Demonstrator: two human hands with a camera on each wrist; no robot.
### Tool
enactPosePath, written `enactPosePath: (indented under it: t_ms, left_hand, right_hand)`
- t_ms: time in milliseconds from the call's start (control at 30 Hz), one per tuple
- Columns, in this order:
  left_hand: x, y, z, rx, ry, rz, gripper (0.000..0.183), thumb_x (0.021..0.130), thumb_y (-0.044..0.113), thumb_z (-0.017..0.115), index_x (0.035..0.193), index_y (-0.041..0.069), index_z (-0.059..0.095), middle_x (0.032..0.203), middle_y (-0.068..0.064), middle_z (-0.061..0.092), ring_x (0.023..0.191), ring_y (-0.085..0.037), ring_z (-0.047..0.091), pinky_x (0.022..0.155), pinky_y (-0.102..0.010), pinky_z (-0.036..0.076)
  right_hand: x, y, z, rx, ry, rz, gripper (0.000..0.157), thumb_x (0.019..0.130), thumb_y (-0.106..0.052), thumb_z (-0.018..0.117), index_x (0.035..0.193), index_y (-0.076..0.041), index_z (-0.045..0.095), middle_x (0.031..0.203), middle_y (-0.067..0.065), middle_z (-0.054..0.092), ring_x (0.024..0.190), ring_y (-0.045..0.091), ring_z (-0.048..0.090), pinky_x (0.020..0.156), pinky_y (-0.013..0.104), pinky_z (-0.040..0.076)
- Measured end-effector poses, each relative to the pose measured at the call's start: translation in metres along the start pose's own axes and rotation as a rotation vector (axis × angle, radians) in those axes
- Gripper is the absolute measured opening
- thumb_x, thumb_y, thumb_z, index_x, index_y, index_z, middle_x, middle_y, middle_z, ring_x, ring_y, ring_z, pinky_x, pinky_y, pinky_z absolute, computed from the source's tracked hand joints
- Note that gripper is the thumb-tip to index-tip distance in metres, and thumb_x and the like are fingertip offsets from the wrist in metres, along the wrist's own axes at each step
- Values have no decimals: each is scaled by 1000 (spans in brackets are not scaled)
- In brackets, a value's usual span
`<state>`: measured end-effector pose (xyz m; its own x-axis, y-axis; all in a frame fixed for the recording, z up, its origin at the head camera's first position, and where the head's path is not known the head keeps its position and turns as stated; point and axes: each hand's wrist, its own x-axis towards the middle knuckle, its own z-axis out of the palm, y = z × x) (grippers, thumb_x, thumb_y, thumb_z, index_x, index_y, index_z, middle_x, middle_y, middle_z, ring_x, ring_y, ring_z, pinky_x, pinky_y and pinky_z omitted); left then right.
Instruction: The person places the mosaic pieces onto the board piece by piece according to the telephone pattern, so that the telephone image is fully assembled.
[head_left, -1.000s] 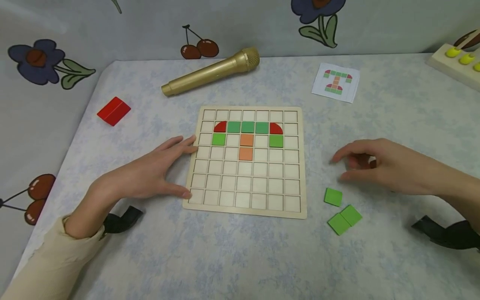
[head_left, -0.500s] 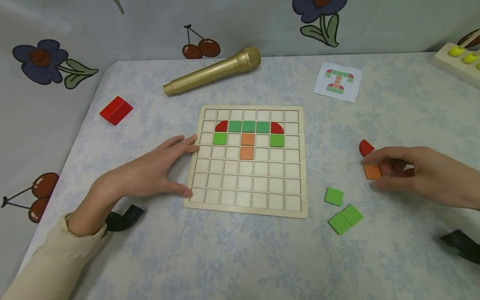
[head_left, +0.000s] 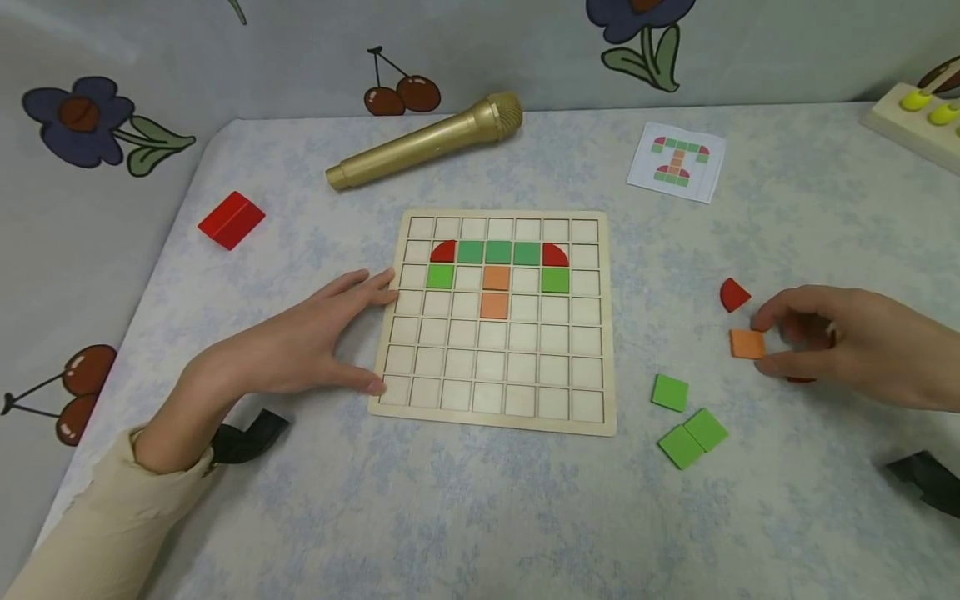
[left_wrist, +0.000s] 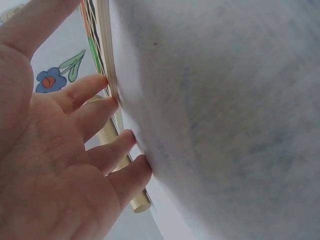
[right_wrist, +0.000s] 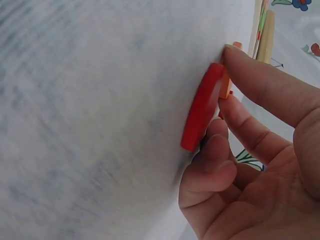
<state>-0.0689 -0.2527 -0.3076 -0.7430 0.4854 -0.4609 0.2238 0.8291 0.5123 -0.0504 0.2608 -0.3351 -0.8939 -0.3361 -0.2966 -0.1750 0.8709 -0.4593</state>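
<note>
A pale wooden grid board (head_left: 487,425) lies in the middle of the head view, with red, green and orange pieces set in its upper cells. My left hand (head_left: 288,346) rests spread along the board's left edge, thumb near the lower corner. In the left wrist view, fingertips (left_wrist: 112,102) touch the board's side. At the right, my right hand (head_left: 847,346) pinches an orange square tile (head_left: 746,343) between thumb and forefinger. A red quarter-round piece (head_left: 734,295) lies just beyond it. Another red piece (right_wrist: 202,110) sits under the hand, mostly hidden in the head view.
Several green square tiles (head_left: 682,447) lie between board and right hand. A gold microphone (head_left: 427,150) and a printed pattern card (head_left: 677,162) are at the back. Red blocks (head_left: 232,221) lie at the left, and a wooden stand with yellow beads (head_left: 911,133) is at the far right.
My right hand has moved right, away from the board, uncovering the red quarter-round piece and the orange tile, and its thumb and forefinger have come onto the tile. The left hand stays put.
</note>
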Motion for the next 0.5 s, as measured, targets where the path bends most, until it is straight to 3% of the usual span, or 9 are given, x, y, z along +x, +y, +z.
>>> enactPosePath:
  t_ms: [300,500]
  left_hand:
    - [0,1,0,-4,-2,7,99,75,38,87,155,19,31,164,8,8,149,-24,4,110,-53,28]
    - [-1,1,-1,3,1,16,100,75,40,86,155,19,30,164,8,7,149,-24,4,110,-53,28]
  right_hand:
    - [-2,-2,1,-59,106,-103,35,70,-1,87,98,-8,68,79,-6,54,67,5,45,52,21,41]
    - [-5,-11,-1,40,154,-193,42,68,6,86,98,-17,68,79,-9,55,63,5,49,50,17,41]
